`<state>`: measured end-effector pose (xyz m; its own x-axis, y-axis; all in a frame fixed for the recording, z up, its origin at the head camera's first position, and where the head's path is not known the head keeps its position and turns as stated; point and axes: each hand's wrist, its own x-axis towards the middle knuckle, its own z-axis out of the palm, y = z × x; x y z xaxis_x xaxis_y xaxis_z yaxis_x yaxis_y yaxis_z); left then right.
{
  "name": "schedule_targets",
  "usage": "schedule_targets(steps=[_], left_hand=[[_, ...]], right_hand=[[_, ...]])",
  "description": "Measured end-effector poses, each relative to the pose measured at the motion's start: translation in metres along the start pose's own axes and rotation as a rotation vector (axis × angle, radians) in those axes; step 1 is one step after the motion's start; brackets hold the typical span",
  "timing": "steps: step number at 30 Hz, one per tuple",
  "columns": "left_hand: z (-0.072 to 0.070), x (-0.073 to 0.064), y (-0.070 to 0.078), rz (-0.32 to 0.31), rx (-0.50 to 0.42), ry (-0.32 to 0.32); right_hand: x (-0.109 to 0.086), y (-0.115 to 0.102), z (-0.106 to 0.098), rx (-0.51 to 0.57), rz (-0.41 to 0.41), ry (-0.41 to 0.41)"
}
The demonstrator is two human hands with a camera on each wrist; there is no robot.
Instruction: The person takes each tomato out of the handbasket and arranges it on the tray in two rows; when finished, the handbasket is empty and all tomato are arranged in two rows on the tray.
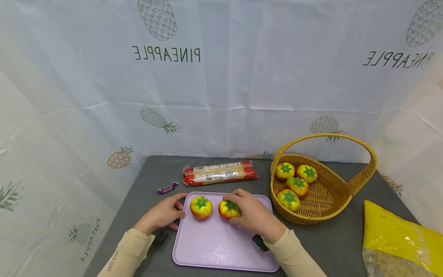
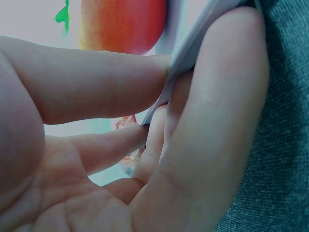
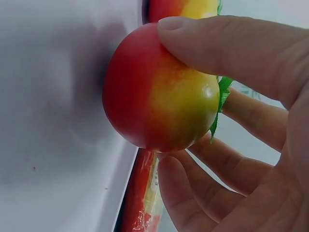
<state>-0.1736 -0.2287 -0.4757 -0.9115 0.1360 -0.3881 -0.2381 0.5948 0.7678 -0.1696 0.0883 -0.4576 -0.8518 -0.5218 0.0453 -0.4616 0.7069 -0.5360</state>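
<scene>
A lilac tray point(image 1: 218, 246) lies flat, bearing two red-and-yellow tomatoes with green leafy tops. My left hand point(image 1: 163, 212) grips the tray's left rim, thumb and fingers on either side of its edge in the left wrist view. The left tomato point(image 1: 201, 208) sits just right of that hand. Over the tray, my right hand point(image 1: 255, 214) holds the other tomato point(image 3: 159, 92) between thumb and fingers. Its red side faces the tray surface. To the right, a wicker basket point(image 1: 327, 219) with a tall handle contains several similar tomatoes point(image 1: 288, 200).
Behind the tray lies a red-ended clear packet of pasta point(image 1: 219, 173). A purple wrapped candy point(image 1: 167, 188) is left of it. A yellow bag point(image 1: 398, 238) lies at the right edge of the dark table point(image 1: 145, 181). A pineapple-print curtain point(image 1: 221, 77) hangs behind.
</scene>
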Motion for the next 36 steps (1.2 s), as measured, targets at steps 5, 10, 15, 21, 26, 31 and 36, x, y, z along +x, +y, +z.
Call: schedule_targets(steps=[5, 10, 15, 21, 26, 31, 36], left_hand=[[0.0002, -0.0005, 0.0006, 0.000, -0.003, 0.000], [0.0003, 0.0001, 0.0001, -0.001, -0.001, -0.003], [0.0006, 0.0014, -0.0012, -0.002, 0.009, -0.004], [0.0014, 0.0031, -0.0015, -0.002, 0.007, -0.007], [0.0021, 0.0048, -0.0006, 0.001, 0.005, -0.008], [0.0021, 0.0056, 0.0004, 0.003, 0.006, -0.016], [0.0011, 0.0044, -0.0005, 0.001, 0.008, -0.015]], right_hand=[[0.0003, -0.0003, 0.0011, -0.014, -0.002, 0.000], [0.0004, -0.0004, 0.0008, -0.016, 0.002, -0.002], [0.0007, -0.0006, 0.0011, -0.015, 0.010, -0.003], [0.0001, 0.0000, 0.0019, -0.012, 0.010, 0.003], [-0.0011, 0.0011, 0.0018, -0.010, -0.004, 0.010], [-0.0020, 0.0016, 0.0002, -0.003, -0.015, 0.017], [-0.0006, 0.0017, -0.0004, -0.009, -0.014, 0.007]])
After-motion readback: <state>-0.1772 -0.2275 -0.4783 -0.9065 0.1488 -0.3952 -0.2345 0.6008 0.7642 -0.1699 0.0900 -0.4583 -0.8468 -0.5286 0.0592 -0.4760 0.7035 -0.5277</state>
